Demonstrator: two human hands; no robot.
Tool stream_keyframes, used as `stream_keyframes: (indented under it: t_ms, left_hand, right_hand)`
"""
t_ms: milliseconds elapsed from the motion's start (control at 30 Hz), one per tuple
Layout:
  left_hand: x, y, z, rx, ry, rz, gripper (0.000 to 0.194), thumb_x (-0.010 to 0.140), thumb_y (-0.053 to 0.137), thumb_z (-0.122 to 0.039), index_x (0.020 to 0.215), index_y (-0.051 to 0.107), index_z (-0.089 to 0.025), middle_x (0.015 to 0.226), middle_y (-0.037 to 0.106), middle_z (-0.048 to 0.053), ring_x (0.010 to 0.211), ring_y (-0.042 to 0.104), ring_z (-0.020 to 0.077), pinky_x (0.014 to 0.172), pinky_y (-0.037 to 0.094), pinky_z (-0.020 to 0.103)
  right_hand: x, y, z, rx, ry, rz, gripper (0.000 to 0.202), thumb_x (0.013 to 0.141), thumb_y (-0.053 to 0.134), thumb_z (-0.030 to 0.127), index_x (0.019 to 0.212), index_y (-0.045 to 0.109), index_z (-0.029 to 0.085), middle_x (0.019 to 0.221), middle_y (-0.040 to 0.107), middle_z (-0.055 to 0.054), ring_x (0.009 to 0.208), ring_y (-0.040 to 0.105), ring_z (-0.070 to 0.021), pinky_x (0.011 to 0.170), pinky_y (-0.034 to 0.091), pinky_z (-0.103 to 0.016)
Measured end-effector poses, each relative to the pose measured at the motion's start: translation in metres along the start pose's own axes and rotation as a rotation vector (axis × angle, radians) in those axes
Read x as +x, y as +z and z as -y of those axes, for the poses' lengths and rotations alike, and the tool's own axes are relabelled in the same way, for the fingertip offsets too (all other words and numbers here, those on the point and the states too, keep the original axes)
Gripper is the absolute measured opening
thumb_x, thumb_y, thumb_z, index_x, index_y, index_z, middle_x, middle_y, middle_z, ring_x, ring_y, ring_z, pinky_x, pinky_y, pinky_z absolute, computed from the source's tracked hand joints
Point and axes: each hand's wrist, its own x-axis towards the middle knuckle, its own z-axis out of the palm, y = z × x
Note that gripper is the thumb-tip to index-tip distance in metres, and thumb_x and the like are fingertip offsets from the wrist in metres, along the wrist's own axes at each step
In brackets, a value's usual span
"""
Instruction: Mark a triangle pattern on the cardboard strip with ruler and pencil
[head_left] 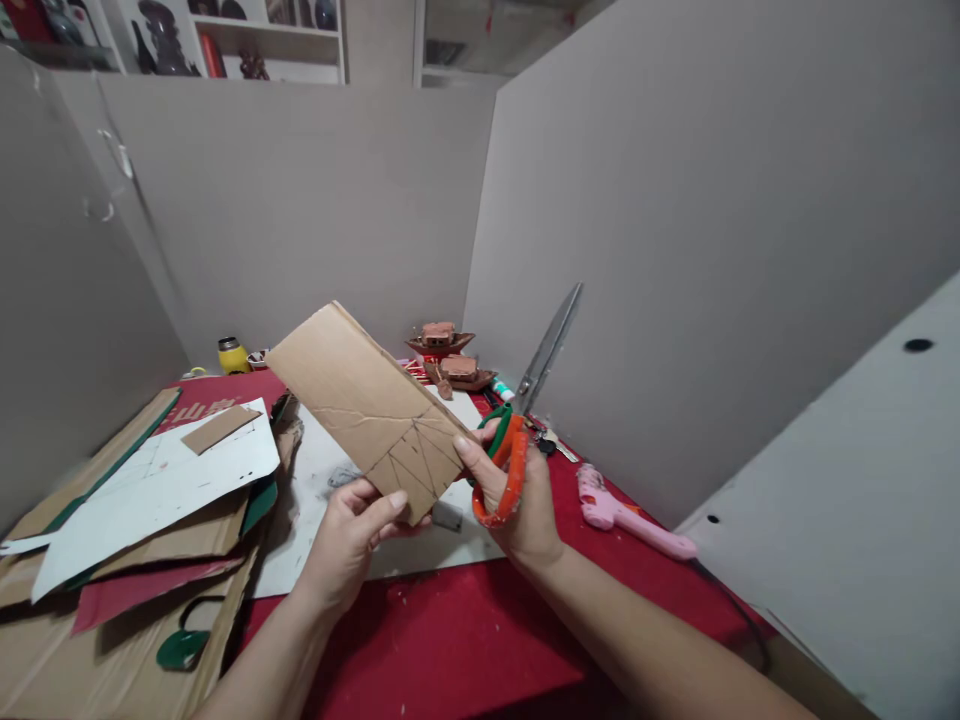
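Observation:
A piece of brown cardboard [352, 385] with pencil lines drawn near its lower right end is held up, tilted, above the table. My left hand [356, 530] pinches its lower edge, the thumb on top. At its right edge, my right hand [517, 490] presses the thumb on the cardboard and also carries the scissors [546, 350]. Their handles, orange and green, sit around this hand, and the blades point up and away from the cardboard, looking closed.
Cardboard scraps and a white sheet [157, 490] are piled at the left. A pink glue gun [634, 520] and keys [559, 445] lie at the right. Two brown model boats [459, 372] and a yellow jar [233, 356] stand at the back. Grey panels enclose the red table [442, 640].

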Motion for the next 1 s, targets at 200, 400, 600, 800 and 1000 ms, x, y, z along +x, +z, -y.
stream_keyframes:
  t_ms: [200, 400, 600, 800, 1000]
  left_hand:
    - [0.003, -0.004, 0.0, 0.106, 0.027, -0.028, 0.027, 0.068, 0.082, -0.035, 0.084, 0.077, -0.014, 0.078, 0.075, 0.008, 0.068, 0.065, 0.0168, 0.066, 0.052, 0.027]
    - [0.0, -0.004, -0.004, 0.16, 0.045, -0.05, 0.025, 0.07, 0.082, -0.035, 0.082, 0.077, -0.013, 0.069, 0.071, 0.004, 0.062, 0.059, 0.012, 0.061, 0.047, 0.022]
    - [-0.003, -0.003, -0.007, 0.117, 0.071, -0.053, 0.025, 0.076, 0.08, -0.034, 0.092, 0.077, -0.016, 0.075, 0.072, 0.003, 0.065, 0.06, 0.0115, 0.061, 0.049, 0.021]
    - [-0.001, -0.006, -0.009, 0.071, 0.093, -0.04, 0.022, 0.079, 0.078, -0.035, 0.09, 0.076, -0.016, 0.076, 0.071, 0.004, 0.069, 0.063, 0.0139, 0.064, 0.054, 0.025]
    - [-0.004, -0.007, -0.013, 0.069, 0.099, -0.063, 0.022, 0.081, 0.076, -0.035, 0.094, 0.075, -0.017, 0.079, 0.072, 0.004, 0.069, 0.066, 0.0149, 0.064, 0.055, 0.025]
  right_hand:
    - [0.004, 0.0, -0.005, 0.062, 0.058, 0.015, 0.039, 0.07, 0.081, 0.043, 0.083, 0.05, 0.024, 0.072, 0.056, 0.006, 0.057, 0.052, -0.0114, 0.053, 0.047, -0.025]
    - [0.009, -0.013, -0.008, 0.049, 0.088, 0.105, 0.038, 0.071, 0.082, 0.042, 0.084, 0.053, 0.021, 0.068, 0.055, 0.007, 0.054, 0.054, -0.0089, 0.051, 0.047, -0.021]
    - [0.018, -0.028, -0.005, 0.004, 0.102, 0.168, 0.036, 0.08, 0.075, 0.048, 0.086, 0.053, 0.02, 0.072, 0.064, 0.003, 0.047, 0.061, -0.0105, 0.043, 0.046, -0.021]
    - [0.011, -0.037, -0.022, 0.098, 0.177, 0.253, 0.033, 0.088, 0.066, 0.048, 0.079, 0.052, 0.02, 0.066, 0.058, 0.004, 0.047, 0.051, -0.0068, 0.042, 0.043, -0.018]
    - [-0.007, -0.037, -0.034, 0.174, 0.403, 0.337, 0.037, 0.085, 0.067, 0.055, 0.086, 0.052, 0.021, 0.062, 0.054, 0.006, 0.042, 0.044, -0.0051, 0.038, 0.038, -0.017]
